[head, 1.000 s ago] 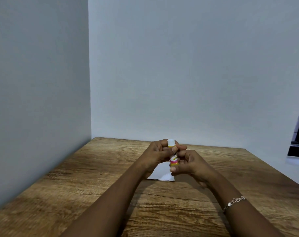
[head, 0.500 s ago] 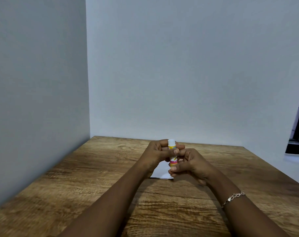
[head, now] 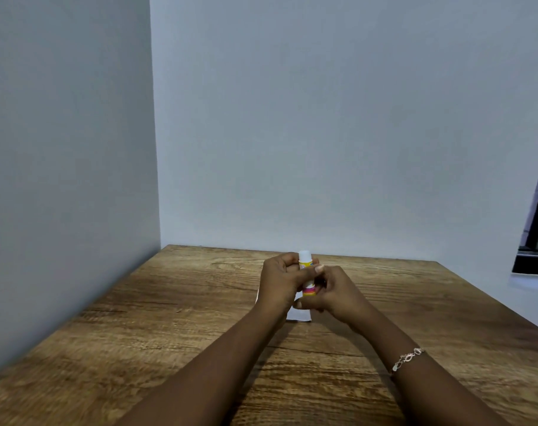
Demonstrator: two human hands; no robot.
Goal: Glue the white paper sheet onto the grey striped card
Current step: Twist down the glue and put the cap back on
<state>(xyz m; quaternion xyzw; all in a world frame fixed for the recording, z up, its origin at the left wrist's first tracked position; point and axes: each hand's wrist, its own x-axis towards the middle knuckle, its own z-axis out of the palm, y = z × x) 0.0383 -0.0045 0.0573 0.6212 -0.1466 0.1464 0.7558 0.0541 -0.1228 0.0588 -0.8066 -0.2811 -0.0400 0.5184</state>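
Gripping glue stick [head: 305, 259] with left hand [head: 281, 282] and right hand [head: 337, 298], over white paper [head: 300, 316] on desk [head: 169, 302]. Can't read yellow-pink label [head: 309, 291].

The glue stick [head: 309, 289] stands nearly upright above the table [head: 200, 302], its white cap on top. Below the cap runs a yellow band, then a white body, then a pink and orange band near the base. The left hand [head: 280, 282] grips its upper part just under the cap, and the right hand [head: 335, 298] holds its lower end. The white paper sheet [head: 300, 315] lies flat on the table directly under both hands, mostly hidden, with only its near edge and a sliver at the left showing.
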